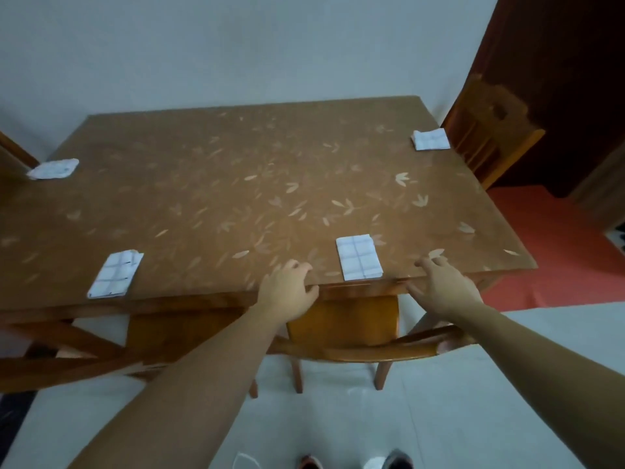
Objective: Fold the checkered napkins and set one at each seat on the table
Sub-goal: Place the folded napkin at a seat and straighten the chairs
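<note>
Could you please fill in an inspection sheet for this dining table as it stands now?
Surface: table under a brown leaf-patterned cover.
Job's things: four folded checkered napkins lying flat: near-left napkin, near-right napkin, far-left napkin, far-right napkin.
Clutter: nothing seen.
Grips: left hand and right hand rest on the near table edge, either side of the near-right napkin, holding nothing.
Cables: nothing seen on the table; thin white loop on the floor, unclear.
Surroundings: near chair pushed under the table; far-right chair; pale wall; dark door.
</note>
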A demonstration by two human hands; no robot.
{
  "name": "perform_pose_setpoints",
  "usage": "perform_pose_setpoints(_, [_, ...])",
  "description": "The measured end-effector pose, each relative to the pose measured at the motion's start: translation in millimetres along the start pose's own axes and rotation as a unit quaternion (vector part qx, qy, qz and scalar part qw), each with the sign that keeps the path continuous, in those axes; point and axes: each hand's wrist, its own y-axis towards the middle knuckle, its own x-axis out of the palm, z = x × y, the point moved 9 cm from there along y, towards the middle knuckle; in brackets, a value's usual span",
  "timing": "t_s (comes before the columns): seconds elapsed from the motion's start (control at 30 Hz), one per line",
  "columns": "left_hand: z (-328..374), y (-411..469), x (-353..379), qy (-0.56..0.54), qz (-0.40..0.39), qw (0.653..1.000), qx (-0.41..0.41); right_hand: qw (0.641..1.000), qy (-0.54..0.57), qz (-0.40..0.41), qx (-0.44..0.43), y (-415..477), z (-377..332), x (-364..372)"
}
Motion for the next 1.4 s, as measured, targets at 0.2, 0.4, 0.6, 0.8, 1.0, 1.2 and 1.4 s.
perform_pose_setpoints(0.2, [11.2,29.1,35.2,-0.048,0.008,0.998,-0.029,0.998,0.006,-0.029,-0.060,54.3,-4.2,37.9])
perform_pose_setpoints(0.4, [39.2,62.6,58.6,-0.097,0.028,0.995,-0.017,0.991,0.041,-0.051,-0.116,84.2,-18.6,72.9])
perform_pose_setpoints(0.6, [53.2,90.1,73.3,-0.103,0.051,0.993,0.004,0.987,0.064,-0.047,-0.141,103.1,-15.5,85.7])
perform_pose_setpoints(0.8, [45.1,97.4,70.9,-0.124,0.077,0.989,-0.002,0.983,0.070,-0.038,-0.164,112.4,-21.6,87.6])
perform_pose_setpoints(1.0, [28.2,93.7,69.2,-0.139,0.076,0.987,-0.019,0.978,0.070,-0.031,-0.196,116.2,-40.4,88.4])
perform_pose_setpoints(1.2, [24.8,91.8,70.3,-0.145,0.085,0.986,-0.007,0.979,0.075,-0.023,-0.190,116.4,-42.7,88.3])
perform_pose_setpoints(1.4, [25.4,89.3,68.5,-0.131,0.077,0.988,0.000,0.978,0.070,-0.023,-0.197,115.2,-44.2,88.7])
